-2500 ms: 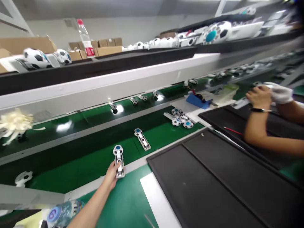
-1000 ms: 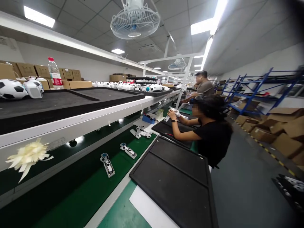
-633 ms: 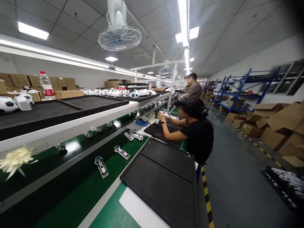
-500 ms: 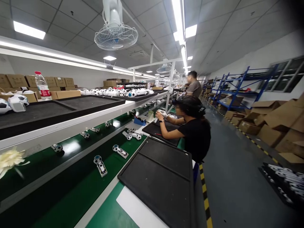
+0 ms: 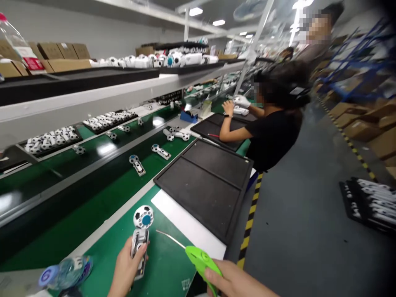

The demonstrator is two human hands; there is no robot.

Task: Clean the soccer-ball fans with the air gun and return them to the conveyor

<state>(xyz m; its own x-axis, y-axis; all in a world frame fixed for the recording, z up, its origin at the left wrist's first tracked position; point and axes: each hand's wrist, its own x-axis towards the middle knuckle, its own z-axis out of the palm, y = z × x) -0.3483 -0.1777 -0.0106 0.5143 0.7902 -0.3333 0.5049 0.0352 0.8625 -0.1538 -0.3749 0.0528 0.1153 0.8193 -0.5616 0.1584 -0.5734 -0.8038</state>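
Observation:
My left hand [image 5: 128, 264] is closed round the handle of a white device [image 5: 140, 247] with a round, football-patterned head and a blue disc; its open casing faces up. In my right hand [image 5: 229, 278] is a bright green tool [image 5: 202, 262] with a thin, bent metal tip, which points left toward the device without touching it. Both are above the green tabletop [image 5: 167, 255]. Two similar devices lie on the green belt [image 5: 102, 185] farther off, one [image 5: 137, 165] nearer and the other [image 5: 161, 152] to its right.
A black tray [image 5: 204, 185] lies beyond a white sheet [image 5: 185, 218]. At the lower left is a clear bottle [image 5: 72, 272]. A seated co-worker in black [image 5: 272, 132] is ahead on the right. Filled trays [image 5: 51, 140] sit under the shelf at left.
The view has tilted down and shifted. Both my hands have come into view, the left with the device and the right with the green tool.

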